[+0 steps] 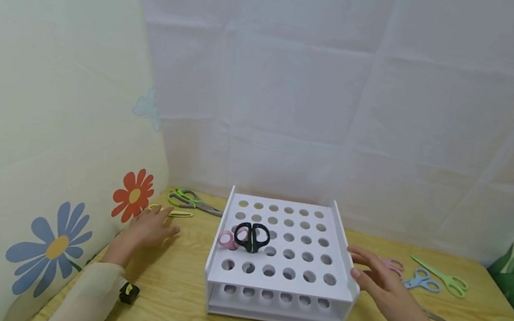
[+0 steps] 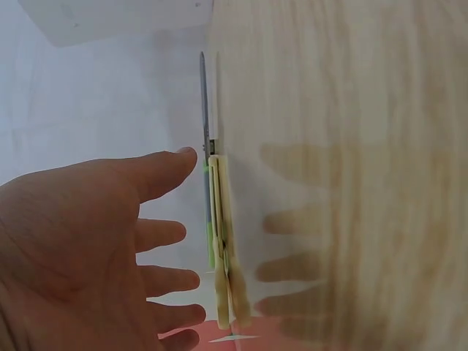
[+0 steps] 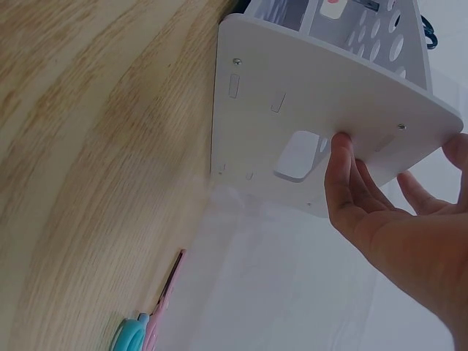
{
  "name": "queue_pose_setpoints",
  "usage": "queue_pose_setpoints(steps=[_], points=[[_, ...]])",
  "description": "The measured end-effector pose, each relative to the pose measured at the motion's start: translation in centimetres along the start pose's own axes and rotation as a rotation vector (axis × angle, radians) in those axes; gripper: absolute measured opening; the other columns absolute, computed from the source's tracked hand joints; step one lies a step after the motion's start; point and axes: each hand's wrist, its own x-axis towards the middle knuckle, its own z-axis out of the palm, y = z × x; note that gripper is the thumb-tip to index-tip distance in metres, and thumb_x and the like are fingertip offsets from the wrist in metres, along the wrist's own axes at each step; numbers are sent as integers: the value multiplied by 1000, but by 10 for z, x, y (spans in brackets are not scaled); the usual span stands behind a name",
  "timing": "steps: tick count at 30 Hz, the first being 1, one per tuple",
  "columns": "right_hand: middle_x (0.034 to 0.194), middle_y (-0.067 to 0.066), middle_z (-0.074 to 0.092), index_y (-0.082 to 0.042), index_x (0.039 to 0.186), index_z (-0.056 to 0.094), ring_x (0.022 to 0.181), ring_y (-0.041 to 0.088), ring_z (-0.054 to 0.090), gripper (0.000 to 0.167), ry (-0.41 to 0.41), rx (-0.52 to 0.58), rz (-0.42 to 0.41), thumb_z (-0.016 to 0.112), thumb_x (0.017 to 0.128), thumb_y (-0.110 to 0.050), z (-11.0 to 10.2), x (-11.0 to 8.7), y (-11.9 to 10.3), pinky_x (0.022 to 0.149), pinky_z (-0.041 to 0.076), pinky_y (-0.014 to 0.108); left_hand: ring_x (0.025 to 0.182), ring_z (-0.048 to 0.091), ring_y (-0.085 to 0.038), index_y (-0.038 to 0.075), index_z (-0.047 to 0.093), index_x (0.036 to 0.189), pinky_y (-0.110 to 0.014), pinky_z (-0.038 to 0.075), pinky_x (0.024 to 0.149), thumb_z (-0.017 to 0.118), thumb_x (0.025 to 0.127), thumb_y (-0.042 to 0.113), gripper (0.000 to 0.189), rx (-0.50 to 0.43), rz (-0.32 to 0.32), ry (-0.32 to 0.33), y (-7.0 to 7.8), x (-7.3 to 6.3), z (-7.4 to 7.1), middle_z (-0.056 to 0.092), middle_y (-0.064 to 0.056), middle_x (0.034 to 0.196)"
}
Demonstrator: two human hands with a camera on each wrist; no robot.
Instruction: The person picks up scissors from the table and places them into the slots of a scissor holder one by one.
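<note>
- Head view: a white rack (image 1: pixel 279 285) with lots of round holes stood in the middle of the wooden table (image 1: pixel 173 302).
- Black scissors (image 1: pixel 251 245) and small pink scissors (image 1: pixel 232 245) were in the rack, close together on its left side, with their handles poking up.
- The left hand (image 1: pixel 147 228) was over on the left, by the yellow scissors (image 2: pixel 220 248). Its fingers were straight and spread wide, and it had nothing in it. I could not tell if it touched them.
- Green and gray scissors (image 1: pixel 191 204) lay just behind the yellow ones, near the back cloth (image 1: pixel 291 88).
- The right hand (image 1: pixel 383 292) was at the right side wall of the rack. Its fingers were loose and apart, with tips touching the wall, not wrapped around anything.
- Past that hand, blue scissors (image 1: pixel 417 282) and light green scissors (image 1: pixel 443 276) lay near each other on the table.
- A gray blade (image 1: pixel 441 319) stuck out from behind the right hand.
- A red flower (image 1: pixel 134 196) showed on the left wall.
</note>
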Motion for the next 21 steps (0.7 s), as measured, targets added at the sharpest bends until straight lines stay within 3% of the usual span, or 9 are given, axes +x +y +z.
queue_pose_setpoints(steps=[12,21], points=[[142,27,52,-7,151,45,114,32,64,44,-2,5,-18,53,108,-16,0,1,1,86,56,33,141,16,-61,-6,33,154,-79,16,105,56,102,43,75,-23,-37,-21,-14,6,8,25,-40,154],[141,26,52,-7,151,45,113,25,64,44,0,-5,-4,52,108,-17,-1,1,2,86,57,34,139,26,-57,-7,43,148,-77,22,104,60,101,39,68,-14,-12,7,-13,4,6,30,-38,151]])
